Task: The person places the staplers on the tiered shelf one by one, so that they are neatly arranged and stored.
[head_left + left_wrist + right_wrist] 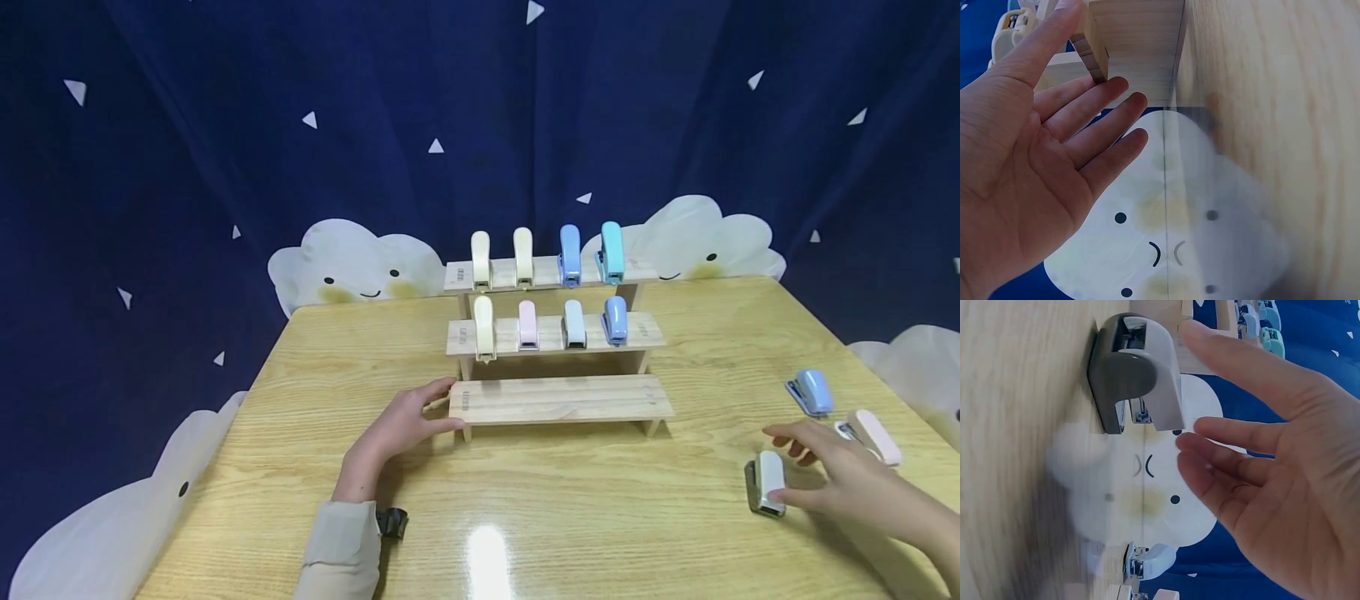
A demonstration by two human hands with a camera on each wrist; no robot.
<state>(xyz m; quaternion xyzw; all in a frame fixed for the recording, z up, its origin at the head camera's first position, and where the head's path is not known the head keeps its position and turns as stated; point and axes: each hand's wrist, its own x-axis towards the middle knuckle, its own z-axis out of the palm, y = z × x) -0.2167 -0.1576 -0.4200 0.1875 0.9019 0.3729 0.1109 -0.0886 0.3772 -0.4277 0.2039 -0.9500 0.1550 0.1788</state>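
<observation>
here, in the head view, a wooden shelf [558,398] with three steps stands in the middle of a table [315,392]. the two upper steps carry eight small staplers in cream, pink and blue; the lowest step is bare. the left hand [408,425] lies flat on the table with its fingers straight and relaxed, and the fingertips touch the left end of the lowest step. it holds nothing. the right hand [840,475] is spread over the right part of the table, well apart from the shelf. just beside its thumb, on the table, stands a grey stapler [765,483]; the thumb seems to touch it, but i cannot tell for sure. a blue stapler [810,392] and a pink stapler [870,435] lie near, behind the fingers.

in the left wrist view, the left hand [1029,169] shows an open palm with the fingers spread a little. the fingertips are near the leg of the shelf [1135,44].

in the right wrist view, the right hand [1272,481] is open with the fingers apart and not closed around anything. the grey stapler [1135,372] stands on the table just beside the fingertips. the blue stapler [1150,559] is seen lower in the picture.
</observation>
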